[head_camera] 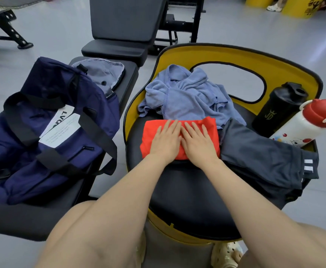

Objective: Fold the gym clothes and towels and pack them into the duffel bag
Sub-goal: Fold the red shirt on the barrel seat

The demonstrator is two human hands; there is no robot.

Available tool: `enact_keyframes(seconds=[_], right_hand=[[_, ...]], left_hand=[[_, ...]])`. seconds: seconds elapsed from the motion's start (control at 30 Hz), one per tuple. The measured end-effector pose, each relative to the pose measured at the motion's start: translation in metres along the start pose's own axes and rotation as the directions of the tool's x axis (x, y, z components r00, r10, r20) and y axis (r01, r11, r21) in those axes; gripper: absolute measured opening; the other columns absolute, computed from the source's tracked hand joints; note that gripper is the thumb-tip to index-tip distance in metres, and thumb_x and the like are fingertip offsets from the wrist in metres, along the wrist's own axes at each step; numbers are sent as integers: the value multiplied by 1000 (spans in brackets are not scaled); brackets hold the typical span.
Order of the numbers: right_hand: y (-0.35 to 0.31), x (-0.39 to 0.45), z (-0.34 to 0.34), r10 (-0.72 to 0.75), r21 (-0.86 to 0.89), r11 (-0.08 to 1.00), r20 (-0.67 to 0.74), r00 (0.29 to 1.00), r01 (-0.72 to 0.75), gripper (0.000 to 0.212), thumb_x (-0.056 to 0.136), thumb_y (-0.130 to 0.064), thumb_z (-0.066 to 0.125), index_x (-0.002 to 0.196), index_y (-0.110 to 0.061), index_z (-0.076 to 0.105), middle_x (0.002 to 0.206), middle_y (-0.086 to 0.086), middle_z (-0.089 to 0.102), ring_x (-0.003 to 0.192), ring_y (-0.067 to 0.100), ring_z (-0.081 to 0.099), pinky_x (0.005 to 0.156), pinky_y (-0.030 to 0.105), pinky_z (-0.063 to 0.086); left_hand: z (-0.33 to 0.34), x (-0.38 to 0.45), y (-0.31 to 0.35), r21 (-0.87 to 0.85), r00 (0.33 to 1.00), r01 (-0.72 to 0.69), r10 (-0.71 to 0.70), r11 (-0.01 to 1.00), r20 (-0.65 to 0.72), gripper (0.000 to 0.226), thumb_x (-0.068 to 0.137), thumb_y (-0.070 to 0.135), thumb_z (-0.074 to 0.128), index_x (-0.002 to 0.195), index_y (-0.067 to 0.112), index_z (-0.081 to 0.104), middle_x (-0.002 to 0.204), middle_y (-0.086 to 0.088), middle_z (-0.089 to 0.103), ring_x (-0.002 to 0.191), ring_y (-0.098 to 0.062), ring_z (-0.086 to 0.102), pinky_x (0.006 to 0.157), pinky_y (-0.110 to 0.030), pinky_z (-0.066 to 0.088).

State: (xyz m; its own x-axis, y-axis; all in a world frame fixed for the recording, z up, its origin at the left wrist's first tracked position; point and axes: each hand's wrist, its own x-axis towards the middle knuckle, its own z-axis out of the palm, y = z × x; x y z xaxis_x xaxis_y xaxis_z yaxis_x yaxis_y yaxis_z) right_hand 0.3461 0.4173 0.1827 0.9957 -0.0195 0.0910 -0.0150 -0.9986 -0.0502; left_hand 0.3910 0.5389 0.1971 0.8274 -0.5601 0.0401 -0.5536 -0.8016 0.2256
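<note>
A folded red garment lies on the black seat in front of me. My left hand and my right hand rest flat on it side by side, fingers spread, holding nothing. Behind it a light blue towel lies crumpled. Dark grey shorts with white stripes lie unfolded to the right. The navy duffel bag with black straps sits on the bench at left, its end flap open.
A black shaker bottle and a white bottle with a red cap lean at the seat's right edge. The seat has a yellow backrest. A black weight bench stands behind; grey floor surrounds.
</note>
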Motion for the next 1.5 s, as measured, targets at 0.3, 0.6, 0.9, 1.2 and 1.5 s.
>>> enact_keyframes(seconds=[0.3, 0.6, 0.9, 1.2, 1.5], right_hand=[[32, -6, 4, 231, 107, 965, 73, 970, -238, 53, 104, -38, 24, 152, -16, 20, 161, 6, 7, 148, 21, -2, 118, 42, 1], [19, -5, 8, 224, 106, 966, 106, 969, -235, 58, 103, -40, 24, 152, -12, 14, 161, 8, 8, 148, 22, 0, 118, 44, 4], [-8, 7, 17, 126, 156, 978, 94, 988, -140, 57, 102, -41, 27, 152, -15, 18, 160, 7, 10, 148, 21, 5, 117, 50, 9], [-16, 33, 39, 101, 100, 991, -145, 984, -87, 55, 92, -38, 33, 131, -7, 56, 137, 17, 53, 130, 34, 47, 110, 59, 25], [-9, 64, 44, 86, 104, 992, -186, 979, -68, 53, 91, -35, 36, 129, -6, 58, 135, 18, 55, 128, 37, 48, 111, 57, 25]], left_hand=[[18, -8, -7, 66, 992, 33, -41, 997, 123, 58, 102, 44, 19, 152, 20, 3, 160, 1, -7, 147, -18, -8, 117, -42, -1], [28, -17, -3, 139, 993, -59, 45, 989, 106, 62, 100, 48, 22, 152, 20, 3, 160, 4, -4, 147, -12, -7, 117, -40, -4], [22, -15, -45, 187, 995, -62, 46, 980, 90, 62, 100, 50, 23, 152, 24, 4, 160, 9, -5, 146, -11, -8, 117, -41, -2], [25, 3, -69, 203, 998, -53, 48, 978, 29, 64, 99, 50, 25, 152, 24, 0, 159, 8, -7, 147, -13, -7, 117, -41, -2], [30, 29, -76, 193, 1000, -14, 19, 981, -19, 64, 99, 50, 25, 152, 24, 2, 160, 7, -3, 147, -15, -6, 117, -41, -1]])
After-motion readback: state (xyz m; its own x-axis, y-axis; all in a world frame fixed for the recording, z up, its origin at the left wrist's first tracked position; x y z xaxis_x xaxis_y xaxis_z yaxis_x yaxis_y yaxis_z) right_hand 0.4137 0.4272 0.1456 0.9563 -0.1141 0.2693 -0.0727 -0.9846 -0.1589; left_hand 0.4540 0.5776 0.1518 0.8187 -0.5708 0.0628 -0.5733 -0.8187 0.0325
